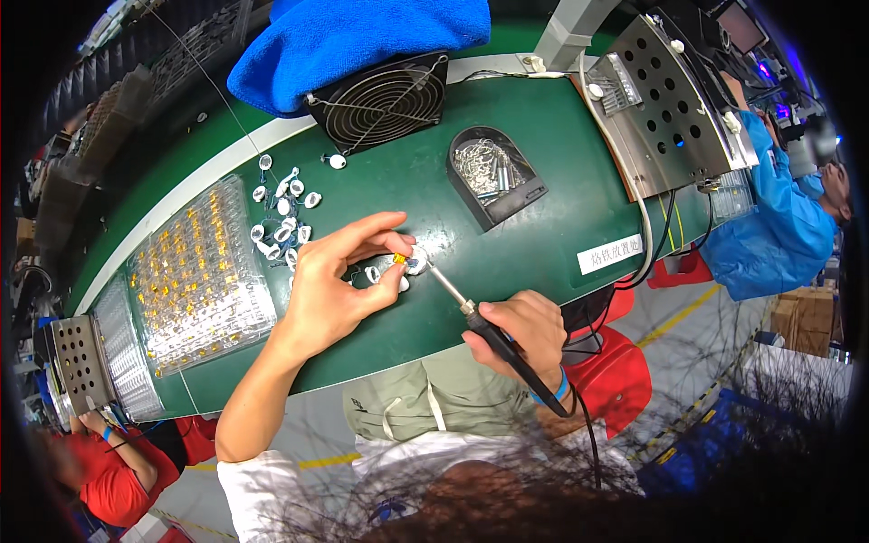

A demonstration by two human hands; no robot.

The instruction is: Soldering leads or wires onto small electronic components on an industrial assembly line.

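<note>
Between thumb and forefinger, my left hand point(330, 285) pinches a small gold-yellow part point(398, 259). Right against it is a small white round piece point(416, 261) with a dark centre; I cannot tell how the two are joined. My right hand point(525, 333) is closed around the black handle of a soldering iron point(500, 344). The iron's metal tip points up and left and reaches the edge of the white round piece. Another small white round piece point(372, 273) lies on the green table just behind my left fingers.
Several white round pieces with dark wires point(283, 206) lie left of centre. A clear blister tray point(204, 281) holds gold parts. Farther back stand a black fan point(385, 104) under a blue towel point(362, 41), a black holder with metal wool point(496, 172), and a perforated metal box point(665, 109). Co-workers sit at both sides.
</note>
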